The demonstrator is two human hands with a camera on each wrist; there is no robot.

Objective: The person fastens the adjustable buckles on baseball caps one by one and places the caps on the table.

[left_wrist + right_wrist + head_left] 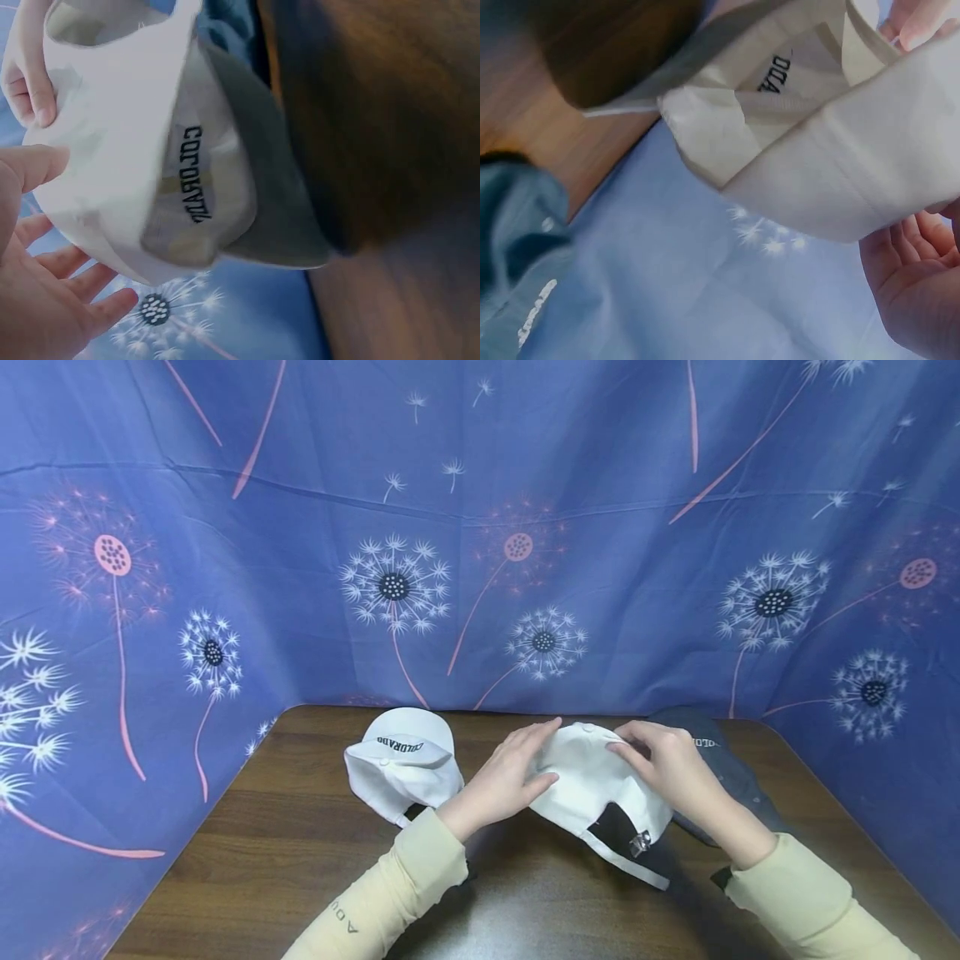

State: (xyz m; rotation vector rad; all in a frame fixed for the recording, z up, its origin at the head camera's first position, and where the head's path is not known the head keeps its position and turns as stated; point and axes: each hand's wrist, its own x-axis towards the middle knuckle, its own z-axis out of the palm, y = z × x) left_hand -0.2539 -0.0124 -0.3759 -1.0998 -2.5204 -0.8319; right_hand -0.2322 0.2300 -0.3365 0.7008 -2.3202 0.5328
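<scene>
Above the middle right of the table is a white baseball cap (585, 768), its back opening and loose strap facing me, the strap's metal buckle (640, 843) hanging at the opening. My right hand (667, 764) pinches the crown on the right, thumb on the near side and fingers behind. At the cap's left side my left hand (510, 772) has spread fingers, the thumb beside the fabric. In the left wrist view, dark lettering (192, 176) reading COLORADO shows on the cap, and the left fingers (86, 281) stand apart along its edge.
A second white cap (405, 764) with COLORADO lettering lies at the left on the brown wooden table (300, 843). A dark grey cap (731, 777) lies at the right, partly behind my right hand. Blue dandelion-print cloth (465, 477) hangs round the table.
</scene>
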